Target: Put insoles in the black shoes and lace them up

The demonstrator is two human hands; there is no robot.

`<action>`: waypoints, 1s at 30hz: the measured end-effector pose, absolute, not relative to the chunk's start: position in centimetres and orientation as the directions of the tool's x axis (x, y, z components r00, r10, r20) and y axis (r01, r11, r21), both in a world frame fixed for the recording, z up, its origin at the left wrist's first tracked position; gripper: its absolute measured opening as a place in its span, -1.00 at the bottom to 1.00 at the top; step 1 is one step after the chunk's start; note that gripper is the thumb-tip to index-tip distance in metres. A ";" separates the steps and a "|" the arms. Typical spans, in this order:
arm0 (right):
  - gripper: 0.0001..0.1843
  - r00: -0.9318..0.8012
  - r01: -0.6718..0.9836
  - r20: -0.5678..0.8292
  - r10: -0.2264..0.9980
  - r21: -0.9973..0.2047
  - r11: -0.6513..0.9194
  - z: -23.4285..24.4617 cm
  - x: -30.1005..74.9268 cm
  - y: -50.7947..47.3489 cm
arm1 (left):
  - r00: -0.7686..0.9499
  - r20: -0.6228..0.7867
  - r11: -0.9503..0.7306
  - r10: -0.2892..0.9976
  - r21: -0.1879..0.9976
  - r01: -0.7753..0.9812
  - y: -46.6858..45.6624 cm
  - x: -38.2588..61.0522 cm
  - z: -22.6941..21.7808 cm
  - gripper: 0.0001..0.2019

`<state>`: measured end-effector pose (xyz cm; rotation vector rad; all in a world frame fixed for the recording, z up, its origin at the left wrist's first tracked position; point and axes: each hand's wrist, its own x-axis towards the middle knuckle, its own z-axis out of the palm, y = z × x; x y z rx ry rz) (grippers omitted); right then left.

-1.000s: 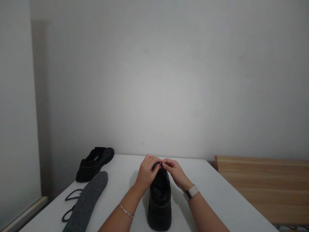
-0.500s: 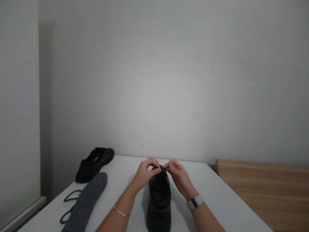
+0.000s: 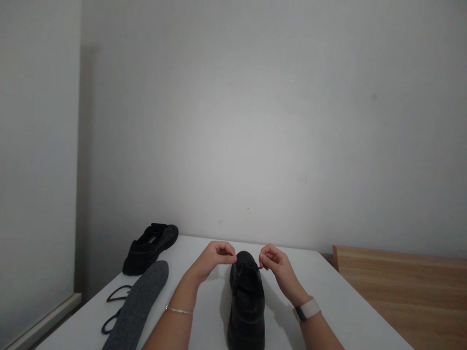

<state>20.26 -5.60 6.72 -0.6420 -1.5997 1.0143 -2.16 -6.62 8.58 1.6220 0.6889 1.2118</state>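
A black shoe (image 3: 247, 306) stands on the white table (image 3: 339, 301), its toe pointing away from me. My left hand (image 3: 215, 256) is pinched at the left of the toe end, and my right hand (image 3: 273, 260) is pinched at the right of it. Each hand holds an end of a thin black shoelace (image 3: 243, 266) that runs across the front of the shoe. A bracelet is on my left wrist and a pale watch band on my right.
A second black shoe (image 3: 150, 247) lies at the table's far left corner. A grey insole (image 3: 140, 304) and a loose black lace (image 3: 114, 308) lie at the left. A wooden surface (image 3: 404, 287) adjoins the table on the right. A plain wall stands behind.
My hands have moved apart, from touching over the toe to either side of it, drawing the lace out sideways. The view has shifted slightly.
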 end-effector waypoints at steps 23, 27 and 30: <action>-0.63 -0.243 -0.132 0.445 0.862 -0.896 0.425 7.7 19.1 -6.7 | 0.389 0.480 -0.543 0.786 0.838 0.062 -7.3 1.3 7.9 -0.78; -0.63 -0.176 -0.175 0.412 0.894 -0.907 0.384 6.5 19.9 -6.0 | 0.398 0.499 -0.565 0.770 0.823 0.059 -7.4 0.7 8.3 -0.77; -0.64 -0.152 -0.197 0.408 0.900 -0.905 0.377 5.9 20.0 -5.9 | 0.393 0.489 -0.543 0.779 0.839 0.033 -7.5 0.6 8.2 -0.76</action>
